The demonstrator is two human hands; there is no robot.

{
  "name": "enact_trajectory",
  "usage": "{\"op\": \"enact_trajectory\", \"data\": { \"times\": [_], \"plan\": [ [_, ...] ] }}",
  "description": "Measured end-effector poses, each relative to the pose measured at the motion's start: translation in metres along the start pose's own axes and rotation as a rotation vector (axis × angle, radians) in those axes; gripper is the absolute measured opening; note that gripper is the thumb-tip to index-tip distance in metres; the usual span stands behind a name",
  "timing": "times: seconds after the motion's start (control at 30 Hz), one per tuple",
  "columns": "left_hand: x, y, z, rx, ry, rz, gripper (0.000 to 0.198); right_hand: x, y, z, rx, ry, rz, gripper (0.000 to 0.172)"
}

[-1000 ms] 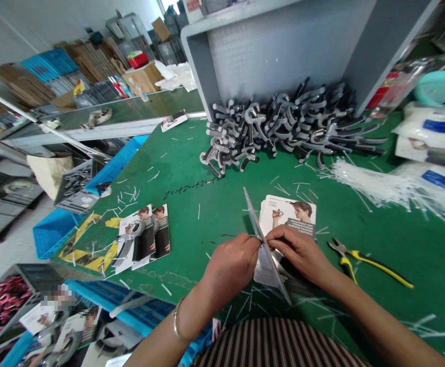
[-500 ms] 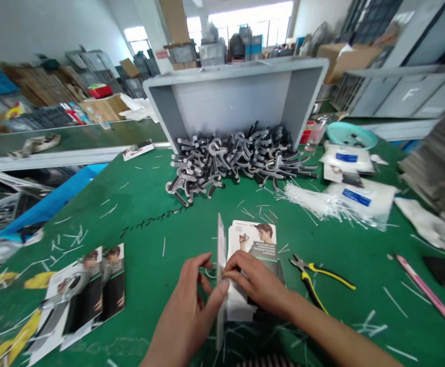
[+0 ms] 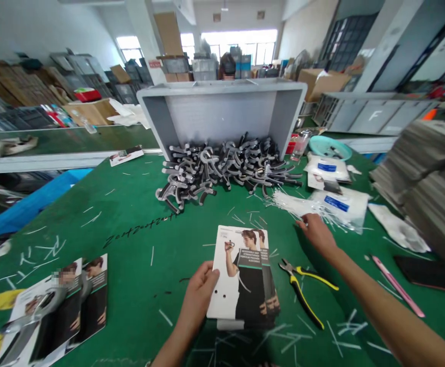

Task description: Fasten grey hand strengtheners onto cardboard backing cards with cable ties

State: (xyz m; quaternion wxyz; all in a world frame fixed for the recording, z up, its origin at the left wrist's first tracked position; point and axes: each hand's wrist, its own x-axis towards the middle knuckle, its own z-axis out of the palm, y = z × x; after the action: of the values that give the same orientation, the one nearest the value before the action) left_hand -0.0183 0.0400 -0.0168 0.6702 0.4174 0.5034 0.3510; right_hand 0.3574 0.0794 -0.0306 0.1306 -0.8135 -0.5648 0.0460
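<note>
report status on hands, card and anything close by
Left hand holding printed card by its left edge. Right hand at white cable ties, grip unclear. Yellow-and-black cutting pliers lying right of card.

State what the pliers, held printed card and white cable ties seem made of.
Pliers: metal head, bare and grey; yellow and black handle sleeves, likely plastic or rubber.
Printed card: probably smooth paperboard, thin and flat with straight edges.
White cable ties: likely smooth nylon, judging by thin, curved strips.
</note>
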Motion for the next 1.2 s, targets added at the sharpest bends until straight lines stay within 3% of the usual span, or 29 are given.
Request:
{"op": "enact_trajectory", "data": {
  "times": [0.1, 0.23, 0.4, 0.5, 0.57, 0.6, 0.67, 0.77, 0.87, 1.03, 1.2],
  "plan": [
    [0.014, -0.002, 0.010, 0.010, 0.023, 0.057, 0.029, 0.020, 0.004, 0.015, -0.095, 0.000, 0.006, 0.024],
    [0.013, -0.002, 0.005, 0.002, -0.002, 0.036, 0.034, 0.017, 0.000, 0.021, -0.164, -0.011, -0.107, 0.021],
    [0.007, -0.009, -0.010, 0.098, -0.058, -0.008, 0.037, -0.010, 0.034, -0.013, -0.206, 0.078, -0.140, 0.033],
    [0.001, 0.001, -0.010, 0.441, 0.091, 0.230, 0.036, -0.037, 0.035, -0.043, -0.178, 0.186, -0.168, 0.044],
    [-0.008, 0.018, -0.002, 0.760, 0.216, 0.544, 0.036, -0.059, 0.012, -0.063, -0.064, 0.217, -0.266, 0.044],
    [-0.014, 0.028, 0.004, 0.893, 0.224, 0.693, 0.037, -0.071, -0.006, -0.072, 0.053, 0.208, -0.338, 0.040],
    [-0.024, 0.045, 0.016, 1.069, 0.113, 0.914, 0.039, -0.092, -0.046, -0.085, 0.279, -0.016, -0.542, 0.026],
    [-0.034, 0.053, 0.026, 1.126, 0.006, 1.001, 0.034, -0.108, -0.099, -0.094, 0.478, -0.180, -0.695, 0.015],
    [-0.038, 0.046, 0.020, 0.994, 0.006, 0.908, 0.022, -0.109, -0.129, -0.087, 0.695, -0.280, -0.603, 0.014],
    [-0.046, 0.032, 0.008, 0.901, 0.036, 0.766, 0.020, -0.112, -0.154, -0.043, 1.254, -0.619, -0.217, 0.022],
    [-0.048, 0.024, 0.008, 0.908, 0.043, 0.713, 0.020, -0.123, -0.171, -0.015, 1.491, -0.720, -0.012, 0.025]
  ]
}}
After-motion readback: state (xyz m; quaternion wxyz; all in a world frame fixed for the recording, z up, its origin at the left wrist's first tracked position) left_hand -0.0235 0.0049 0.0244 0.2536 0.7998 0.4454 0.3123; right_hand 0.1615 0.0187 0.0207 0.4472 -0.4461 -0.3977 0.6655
